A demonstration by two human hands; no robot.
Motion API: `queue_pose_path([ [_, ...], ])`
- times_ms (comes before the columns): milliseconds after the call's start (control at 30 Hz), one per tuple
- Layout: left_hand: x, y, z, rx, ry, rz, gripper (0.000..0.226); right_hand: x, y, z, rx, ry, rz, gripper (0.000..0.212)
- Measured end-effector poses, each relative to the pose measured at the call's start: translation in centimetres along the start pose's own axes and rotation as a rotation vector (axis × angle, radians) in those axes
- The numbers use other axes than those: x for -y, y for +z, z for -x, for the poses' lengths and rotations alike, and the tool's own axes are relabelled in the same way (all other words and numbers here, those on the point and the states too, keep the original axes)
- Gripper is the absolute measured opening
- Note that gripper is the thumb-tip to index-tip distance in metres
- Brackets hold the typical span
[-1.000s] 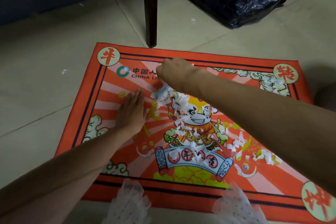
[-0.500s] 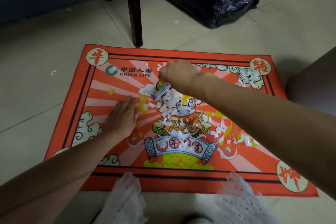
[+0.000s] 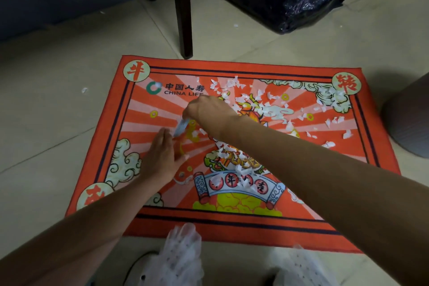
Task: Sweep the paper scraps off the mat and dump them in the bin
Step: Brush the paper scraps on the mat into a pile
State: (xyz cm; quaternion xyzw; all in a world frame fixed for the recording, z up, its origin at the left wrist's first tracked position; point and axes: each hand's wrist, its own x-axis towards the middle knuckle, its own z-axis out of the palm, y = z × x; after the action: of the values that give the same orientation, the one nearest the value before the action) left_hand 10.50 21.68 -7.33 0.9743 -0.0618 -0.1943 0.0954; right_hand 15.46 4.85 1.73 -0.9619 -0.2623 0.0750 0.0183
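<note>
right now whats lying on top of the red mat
White paper scraps lie across the mat, middle to far right. The left hand presses flat on it; the right hand holds a small pale tool. The right forearm hides whatever lies beneath it.

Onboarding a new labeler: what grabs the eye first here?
The bright orange-red printed mat on the tile floor, with white paper scraps strewn across its centre and far right. Both hands meet left of centre: the left hand lies flat, the right hand holds something pale against the mat.
</note>
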Motion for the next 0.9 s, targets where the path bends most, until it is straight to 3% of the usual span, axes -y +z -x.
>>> queue_pose_path([
  [267,-0.1,-0.3,-1.0,-0.054,0.058,-0.028,0.093,-2.6,-0.6,1.6,0.131,-0.066,0.126,0.038],
  [533,-1.8,0.2,-1.3,-0.083,0.178,-0.018,0.091,-6.6,-2.3,4.8,0.24,-0.019,0.159,0.045],
  [733,-0.6,-0.1,-1.4,-0.109,0.164,0.002,0.097,-7.3,-2.1,5.2,0.089,-0.036,0.073,0.064],
  [900,1.2,-0.5,-1.9,-0.09,0.133,-0.021,0.103,-5.0,-0.9,2.4,0.018,-0.083,0.007,0.061],
])
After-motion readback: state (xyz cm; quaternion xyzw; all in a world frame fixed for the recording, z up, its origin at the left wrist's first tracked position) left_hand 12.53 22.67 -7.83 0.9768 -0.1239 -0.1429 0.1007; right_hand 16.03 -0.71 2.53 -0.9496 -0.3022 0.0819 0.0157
